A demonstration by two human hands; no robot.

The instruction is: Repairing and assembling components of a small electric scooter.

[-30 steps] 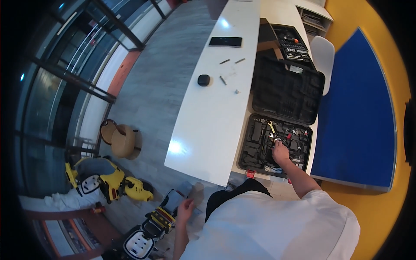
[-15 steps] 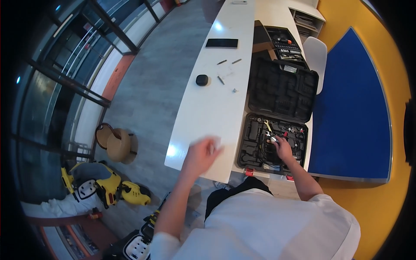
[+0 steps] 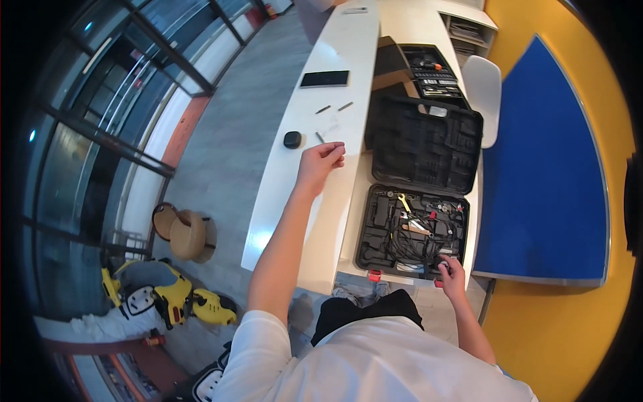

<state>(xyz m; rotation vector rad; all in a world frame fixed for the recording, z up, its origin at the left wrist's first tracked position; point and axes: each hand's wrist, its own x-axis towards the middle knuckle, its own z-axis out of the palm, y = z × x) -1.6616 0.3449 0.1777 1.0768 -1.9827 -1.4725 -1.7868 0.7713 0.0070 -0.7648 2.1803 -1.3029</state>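
Note:
My left hand (image 3: 323,159) is over the white counter (image 3: 278,208), fingertips pinched near a small metal rod (image 3: 319,137); whatever they hold is hidden. My right hand (image 3: 452,276) is curled at the front right corner of the open black tool case (image 3: 368,231), its fingers on something small I cannot make out. In the case lie a yellow wrench (image 3: 403,202), black cables and other tools. The case's lid (image 3: 425,147) stands open behind it. A black square case (image 3: 292,139), a dark flat device (image 3: 324,78) and two thin pieces (image 3: 323,108) lie on the counter.
A second tool case (image 3: 429,67), a cardboard box (image 3: 392,74) and a white chair (image 3: 481,100) are beyond. Someone in grey (image 3: 315,20) is at the counter's far end. A blue board (image 3: 542,167) is at right, a tan seat (image 3: 186,234) and yellow-black machines (image 3: 174,298) at left.
My left hand has risen from low beside the counter to over its top. My right hand has moved from the middle tools to the case's front right corner. The view has shifted slightly.

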